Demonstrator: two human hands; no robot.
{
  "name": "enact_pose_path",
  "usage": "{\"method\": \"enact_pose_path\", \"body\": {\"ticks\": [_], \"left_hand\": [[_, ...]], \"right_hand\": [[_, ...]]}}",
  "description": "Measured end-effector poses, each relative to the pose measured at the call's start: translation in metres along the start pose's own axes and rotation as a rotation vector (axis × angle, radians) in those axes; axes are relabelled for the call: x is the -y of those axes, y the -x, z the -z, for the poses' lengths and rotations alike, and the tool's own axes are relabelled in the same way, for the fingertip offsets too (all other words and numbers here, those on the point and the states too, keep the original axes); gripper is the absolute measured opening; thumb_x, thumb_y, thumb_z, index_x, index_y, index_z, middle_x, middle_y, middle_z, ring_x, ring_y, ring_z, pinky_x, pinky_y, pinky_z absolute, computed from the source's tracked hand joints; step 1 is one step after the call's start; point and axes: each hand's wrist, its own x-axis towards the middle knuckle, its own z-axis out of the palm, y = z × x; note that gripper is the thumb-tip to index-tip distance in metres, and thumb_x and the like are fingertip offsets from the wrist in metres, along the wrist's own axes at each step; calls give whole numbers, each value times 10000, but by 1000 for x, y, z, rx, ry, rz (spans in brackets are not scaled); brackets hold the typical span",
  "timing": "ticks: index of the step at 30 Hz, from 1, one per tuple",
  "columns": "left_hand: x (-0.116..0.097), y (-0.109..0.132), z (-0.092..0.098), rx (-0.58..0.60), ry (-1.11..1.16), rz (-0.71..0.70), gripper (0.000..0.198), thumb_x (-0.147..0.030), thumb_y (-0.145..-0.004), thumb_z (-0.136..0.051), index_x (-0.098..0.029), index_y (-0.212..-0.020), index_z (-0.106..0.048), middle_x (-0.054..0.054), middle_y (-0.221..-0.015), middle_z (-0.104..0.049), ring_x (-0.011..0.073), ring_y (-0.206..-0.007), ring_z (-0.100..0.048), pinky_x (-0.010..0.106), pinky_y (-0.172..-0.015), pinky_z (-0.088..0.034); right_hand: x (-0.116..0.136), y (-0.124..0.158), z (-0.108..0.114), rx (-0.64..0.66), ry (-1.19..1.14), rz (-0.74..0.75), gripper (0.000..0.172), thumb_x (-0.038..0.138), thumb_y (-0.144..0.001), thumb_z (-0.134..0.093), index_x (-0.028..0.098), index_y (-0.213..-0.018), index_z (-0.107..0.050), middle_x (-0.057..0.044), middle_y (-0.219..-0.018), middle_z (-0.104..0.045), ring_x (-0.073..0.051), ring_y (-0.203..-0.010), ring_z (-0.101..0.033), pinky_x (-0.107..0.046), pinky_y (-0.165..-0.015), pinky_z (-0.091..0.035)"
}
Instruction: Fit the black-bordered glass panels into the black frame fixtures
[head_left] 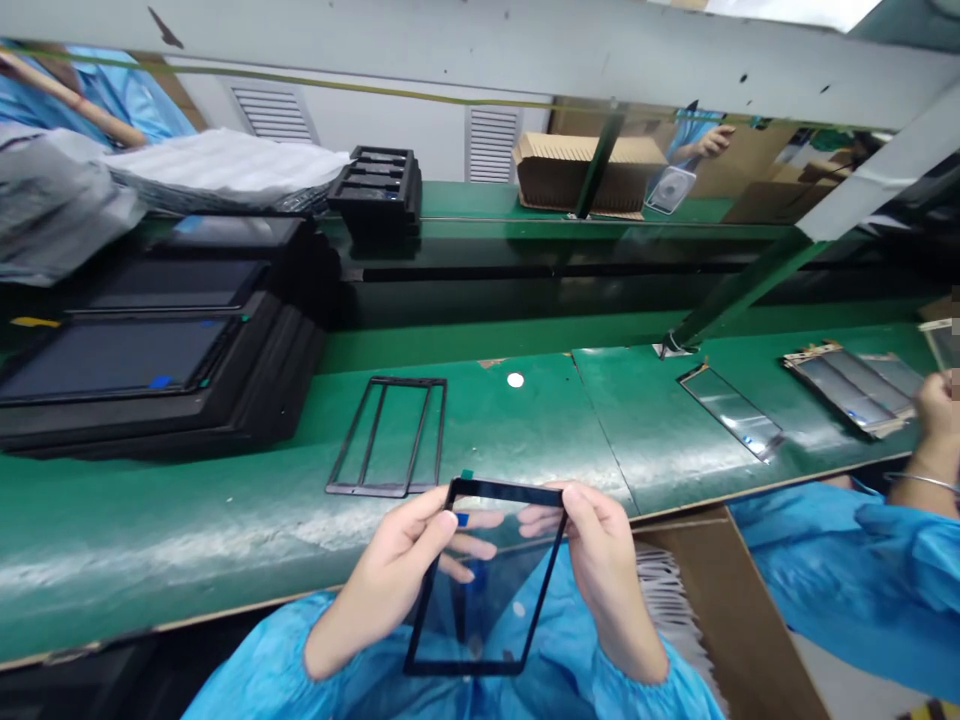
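A clear glass panel with a black border (504, 490) is held up over the near edge of the green bench. My left hand (401, 560) grips its upper left side, thumb in front and fingers visible behind the glass. At the upper right corner, my right hand (600, 545) pinches the same panel. A green tab sticks up from its top edge, and a blue tab shows near my left thumb. Just beyond my left hand, black frames (375, 435) lie on the bench.
Black trays (277, 370) holding dark screens are stacked at the left. A green post (739, 285) rises at the right, near a loose panel (731, 410) and stacked panels (851, 390). A co-worker's hand (937, 410) is at the right edge. A cardboard box (739, 600) stands below the bench.
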Motion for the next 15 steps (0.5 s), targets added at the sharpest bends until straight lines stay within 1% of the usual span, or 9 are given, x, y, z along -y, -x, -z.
{"method": "enact_pose_path", "body": {"ticks": [2, 5, 10, 13, 15], "left_hand": [[2, -1, 1, -11, -5, -13, 497, -575, -973, -699, -149, -1228, -684, 225, -1205, -813, 320, -886, -838, 340, -635, -672], [3, -1, 2, -36, -12, -33, 458, -563, -968, -712, -148, -1163, -701, 218, -1184, -820, 318, -882, -836, 329, -606, -671], [-1, 0, 0, -41, -45, -36, 471, -574, -952, -726, -142, -1139, -720, 224, -1160, -825, 339, -935, -826, 323, -575, -674], [-2, 1, 1, -39, -74, -29, 461, -563, -963, -714, -139, -1144, -724, 225, -1159, -825, 336, -928, -825, 330, -582, -680], [-1, 2, 3, -30, -94, -32, 455, -562, -988, -673, -139, -1145, -729, 226, -1160, -824, 336, -899, -826, 349, -581, -683]], "right_hand": [[4, 1, -1, -15, 41, 13, 392, 582, -914, -726, 207, -874, -834, -76, -684, -820, -286, -575, -781, -390, -608, -652], [10, 3, -4, -10, 92, 31, 388, 569, -915, -733, 202, -845, -835, -61, -660, -812, -270, -557, -776, -369, -598, -649], [10, 5, -4, 8, 178, 138, 345, 496, -993, -670, 218, -885, -844, -43, -688, -829, -234, -598, -795, -324, -639, -657], [8, 5, -2, 12, 200, 172, 327, 486, -997, -671, 227, -898, -843, -41, -703, -837, -224, -601, -799, -309, -633, -661], [10, 5, -3, 15, 217, 201, 322, 478, -1000, -670, 227, -894, -842, -39, -706, -840, -220, -592, -800, -301, -626, -662]]}}
